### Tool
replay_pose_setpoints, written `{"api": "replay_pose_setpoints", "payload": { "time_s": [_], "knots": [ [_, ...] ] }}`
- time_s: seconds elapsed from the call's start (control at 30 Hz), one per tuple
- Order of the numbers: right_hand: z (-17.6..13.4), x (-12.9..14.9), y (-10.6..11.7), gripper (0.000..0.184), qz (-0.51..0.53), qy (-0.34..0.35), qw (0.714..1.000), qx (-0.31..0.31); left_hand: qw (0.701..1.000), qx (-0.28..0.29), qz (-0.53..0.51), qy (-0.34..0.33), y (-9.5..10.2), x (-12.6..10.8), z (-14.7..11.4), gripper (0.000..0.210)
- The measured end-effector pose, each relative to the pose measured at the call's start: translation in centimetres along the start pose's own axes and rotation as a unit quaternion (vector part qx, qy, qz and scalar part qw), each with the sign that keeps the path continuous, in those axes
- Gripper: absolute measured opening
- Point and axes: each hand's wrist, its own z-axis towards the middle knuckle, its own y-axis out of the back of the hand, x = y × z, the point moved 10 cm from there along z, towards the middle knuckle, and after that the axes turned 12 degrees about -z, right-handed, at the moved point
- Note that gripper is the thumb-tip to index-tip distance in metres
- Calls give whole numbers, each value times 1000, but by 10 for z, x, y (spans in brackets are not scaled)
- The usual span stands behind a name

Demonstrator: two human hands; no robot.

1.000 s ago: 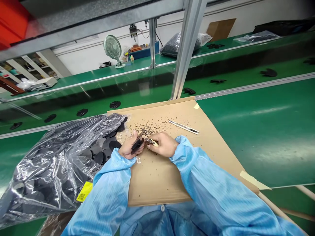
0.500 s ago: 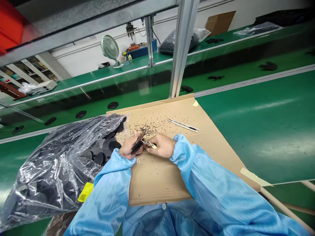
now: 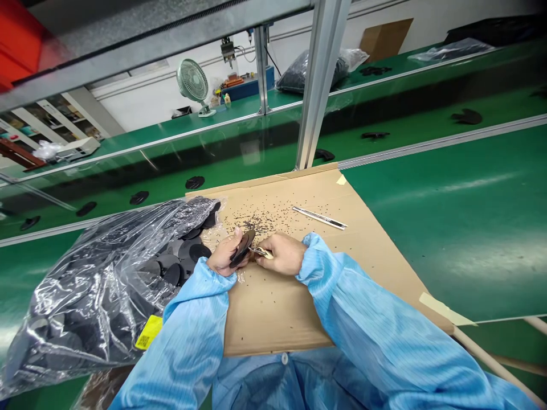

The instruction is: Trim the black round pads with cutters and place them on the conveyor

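Observation:
Black round plastic discs (image 3: 243,248), stacked together and tilted, are gripped in my left hand (image 3: 224,254), with the thumb along their edge. My right hand (image 3: 285,253) is closed around small cutting pliers (image 3: 264,252) with cream handles, their metal jaws touching or very near the discs' right edge. Many tiny black offcuts (image 3: 256,223) lie scattered on the cardboard sheet (image 3: 277,319) beneath and beyond my hands. A slim utility knife (image 3: 319,217) rests on the cardboard, past my right hand.
A large clear plastic bag (image 3: 98,285) of black discs lies open at the left, bearing a yellow label (image 3: 149,332). Behind the cardboard runs a green conveyor belt (image 3: 252,162) carrying several black parts. A metal post (image 3: 318,85) rises at the cardboard's far edge.
The discs in my left hand have turned, so their flat faces show more now. My right hand and the pliers have hardly moved.

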Motion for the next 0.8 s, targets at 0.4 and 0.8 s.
{"api": "replay_pose_setpoints", "payload": {
  "time_s": [0.4,0.8],
  "knots": [
    [1,0,1,8,-49,-3,999,14,1000,-9,5,-16,1,-2,0,52],
    [3,-4,-2,10,-65,-22,998,8,999,-24,-9,-44,5,-4,2,52]
  ]
}}
